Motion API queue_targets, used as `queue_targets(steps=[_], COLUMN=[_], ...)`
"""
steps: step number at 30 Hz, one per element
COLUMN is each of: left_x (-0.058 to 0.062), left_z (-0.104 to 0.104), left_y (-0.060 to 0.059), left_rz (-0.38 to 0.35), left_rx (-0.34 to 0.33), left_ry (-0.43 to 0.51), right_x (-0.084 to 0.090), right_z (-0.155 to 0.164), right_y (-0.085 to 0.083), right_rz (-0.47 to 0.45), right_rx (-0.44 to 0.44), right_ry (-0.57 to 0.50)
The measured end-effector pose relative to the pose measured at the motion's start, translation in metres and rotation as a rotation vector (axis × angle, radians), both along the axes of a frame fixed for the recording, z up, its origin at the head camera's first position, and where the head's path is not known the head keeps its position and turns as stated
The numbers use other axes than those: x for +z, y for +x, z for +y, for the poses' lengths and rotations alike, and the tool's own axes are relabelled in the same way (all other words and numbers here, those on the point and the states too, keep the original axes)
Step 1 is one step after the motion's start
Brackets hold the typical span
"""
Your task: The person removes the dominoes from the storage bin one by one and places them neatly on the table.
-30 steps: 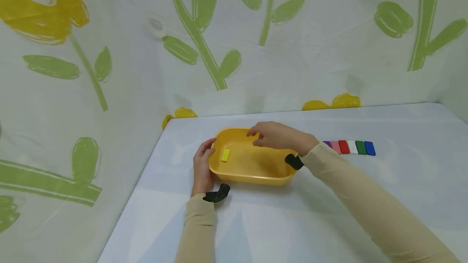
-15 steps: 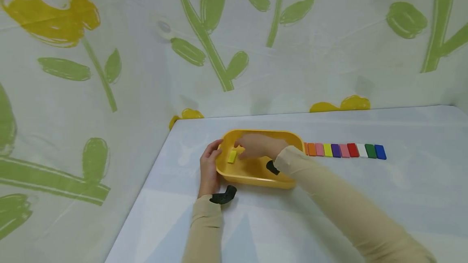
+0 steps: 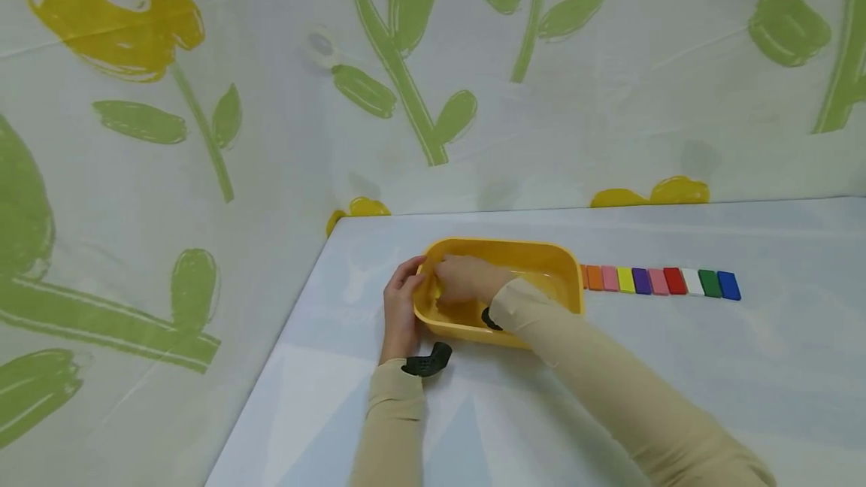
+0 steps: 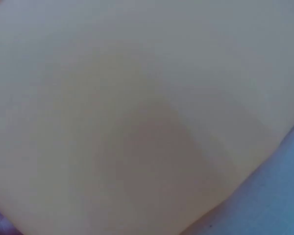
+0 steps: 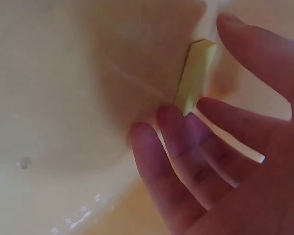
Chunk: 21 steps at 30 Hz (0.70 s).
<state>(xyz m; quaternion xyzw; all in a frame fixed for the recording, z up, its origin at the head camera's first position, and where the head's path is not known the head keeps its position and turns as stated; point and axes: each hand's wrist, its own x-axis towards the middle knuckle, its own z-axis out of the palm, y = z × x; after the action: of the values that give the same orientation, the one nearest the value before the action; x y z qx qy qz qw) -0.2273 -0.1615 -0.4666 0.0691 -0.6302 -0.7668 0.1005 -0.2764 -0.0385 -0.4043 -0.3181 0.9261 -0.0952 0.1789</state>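
Observation:
A yellow-orange plastic tub [image 3: 541, 252] stands on the table. My left hand [image 3: 401, 307] holds its left end, the fingers bent at the rim; the tub's blurred wall [image 4: 112, 98] fills most of the left wrist view. Inside the tub, my right hand [image 3: 467, 279] reaches down at the left end. A small yellow block [image 5: 197, 73] lies beside its fingers in the right wrist view. The fingertips [image 5: 171, 117] meet the block's lower end, while the thumb stands apart from its top. The head view shows only a sliver of this block.
To the right of the tub runs a row of several coloured blocks, with orange [image 3: 594, 278] near the tub and blue [image 3: 728, 285] at the far end. The white table [image 3: 676, 367] meets a flower-patterned backdrop [image 3: 609, 111] behind.
My right hand has moved left and down into the tub, reaching the yellow block. The left hand keeps its place on the tub. The head view has shifted, uncovering more of the row.

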Motion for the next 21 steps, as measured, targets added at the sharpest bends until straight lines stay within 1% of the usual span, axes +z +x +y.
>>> queue_targets(steps=[3, 7, 10, 14, 17, 21], left_x=[0.001, 0.002, 0.001, 0.001, 0.001, 0.001], left_z=[0.001, 0.002, 0.005, 0.006, 0.004, 0.0], left_y=[0.0, 0.0, 0.0, 0.0, 0.0, 0.001], left_rz=[0.0, -0.009, -0.012, -0.014, -0.017, -0.023], left_rx=[0.0, 0.006, 0.0, -0.003, 0.003, 0.007], left_ry=[0.004, 0.002, 0.0, -0.006, -0.004, 0.008], right_x=[-0.002, -0.003, -0.004, -0.003, 0.001, 0.012], right_z=[-0.002, -0.002, 0.003, 0.008, 0.011, 0.014], right_y=[0.002, 0.004, 0.003, 0.002, 0.002, 0.003], right_rz=[0.067, 0.129, 0.145, 0.142, 0.136, 0.157], right_rx=[-0.023, -0.041, -0.042, -0.028, -0.02, -0.004], right_ry=[0.04, 0.055, 0.053, 0.053, 0.044, 0.031])
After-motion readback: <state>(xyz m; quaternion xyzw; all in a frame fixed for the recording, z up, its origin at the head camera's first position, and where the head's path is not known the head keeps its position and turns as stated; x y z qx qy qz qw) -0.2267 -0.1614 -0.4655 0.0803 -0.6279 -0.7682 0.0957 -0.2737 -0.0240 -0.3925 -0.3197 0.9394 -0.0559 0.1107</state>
